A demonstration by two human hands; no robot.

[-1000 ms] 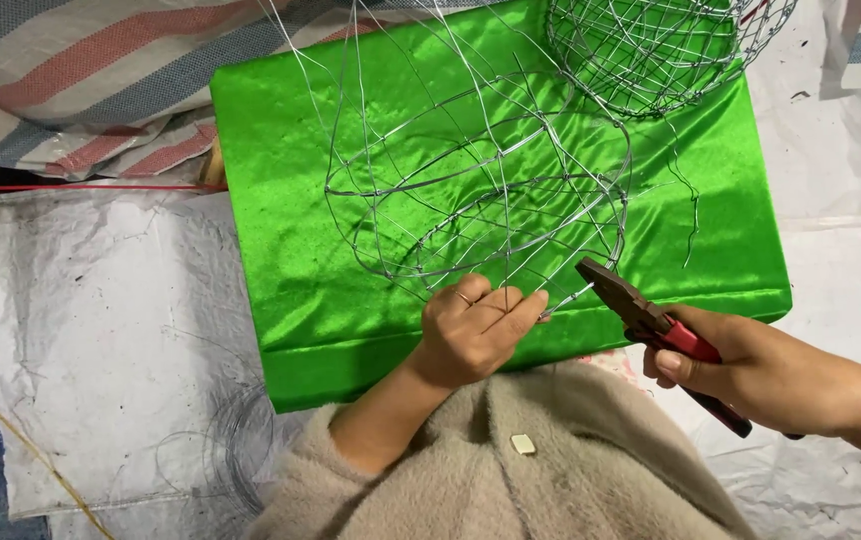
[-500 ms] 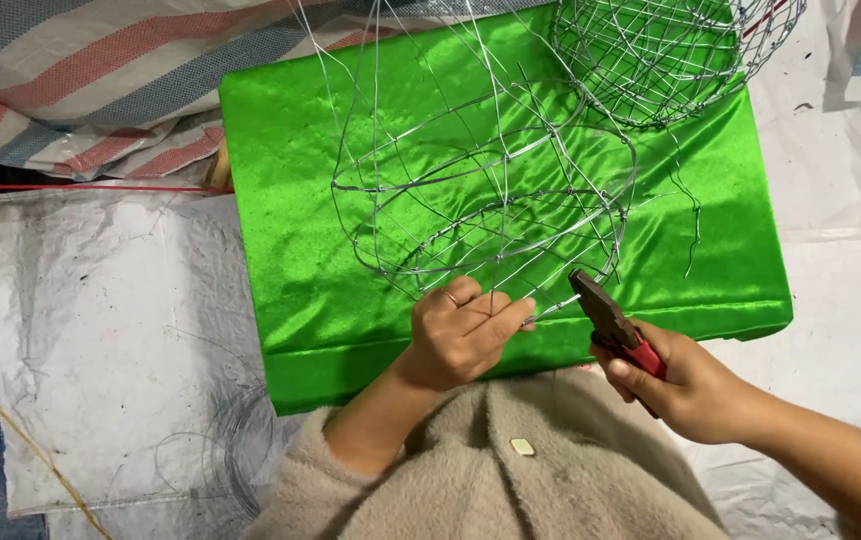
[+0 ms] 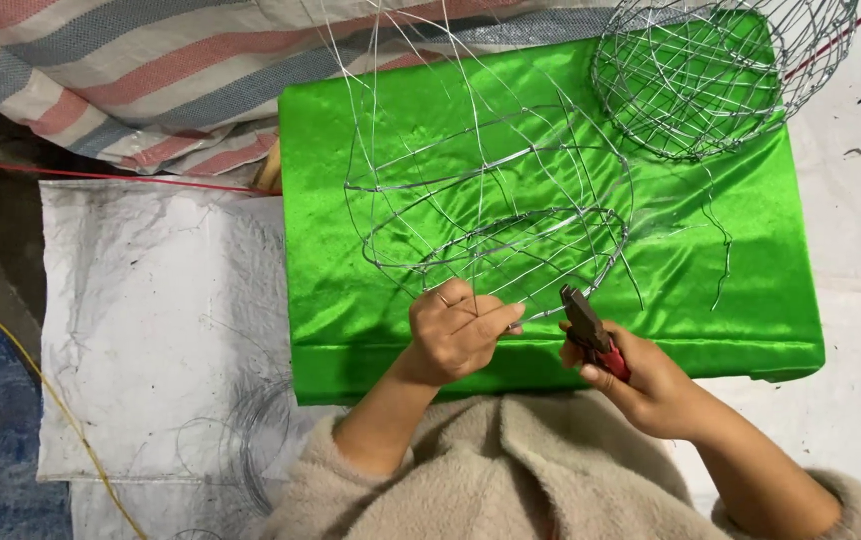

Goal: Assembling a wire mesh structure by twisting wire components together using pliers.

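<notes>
The wire frame (image 3: 491,215) is sitting on the green cloth (image 3: 751,260), its lower ring at the near edge, and the left hand (image 3: 456,330) is pinching that ring, fingers curled shut on the wire. The right hand (image 3: 641,385), wrapped around the red handles, is bringing the pliers (image 3: 591,330) in: a second ago they were out to the right, now their dark nose is arriving just beside the left fingertips, so the pliers look lined up on the spot being held. A finished wire basket (image 3: 721,70) is resting at the far right corner, a striped tarp (image 3: 101,80) lying beyond, a white sheet (image 3: 151,320) to the left
</notes>
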